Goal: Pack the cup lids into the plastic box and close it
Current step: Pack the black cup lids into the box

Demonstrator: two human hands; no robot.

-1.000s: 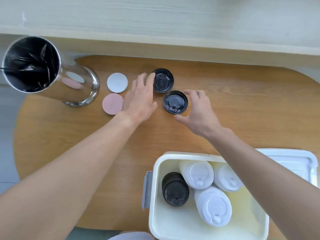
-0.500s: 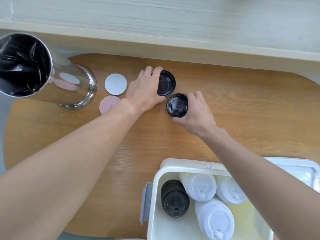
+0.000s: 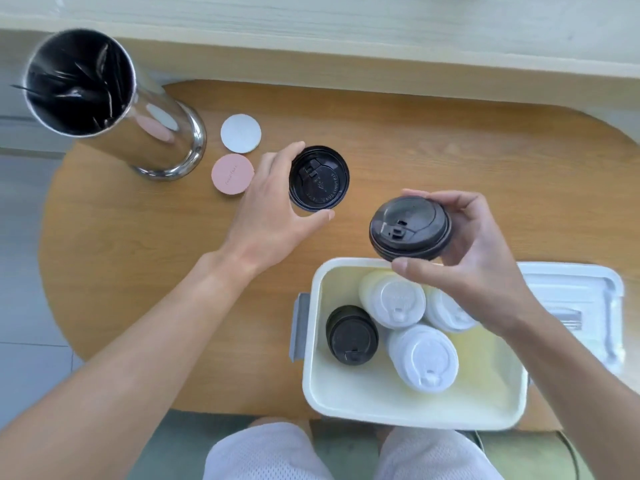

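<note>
The right hand (image 3: pixel 485 258) has its grip curled round a stack of black cup lids (image 3: pixel 410 228), held up just above the far rim of the plastic box (image 3: pixel 398 407); how many lids are in that stack I cannot tell. The left hand (image 3: pixel 273 209) has thumb and fingers closed round one upturned black lid (image 3: pixel 318 178), low over the wooden surface (image 3: pixel 138 271). Inside the open box lie four stacks: one black stack (image 3: pixel 351 336) at its left and three white stacks (image 3: pixel 424 362) beside it. The box's own cover (image 3: pixel 581 299) lies just to the right of the box. Two round coasters, one white (image 3: pixel 240 133) and one pink (image 3: pixel 232 173), rest near a steel canister (image 3: pixel 156 143).
</note>
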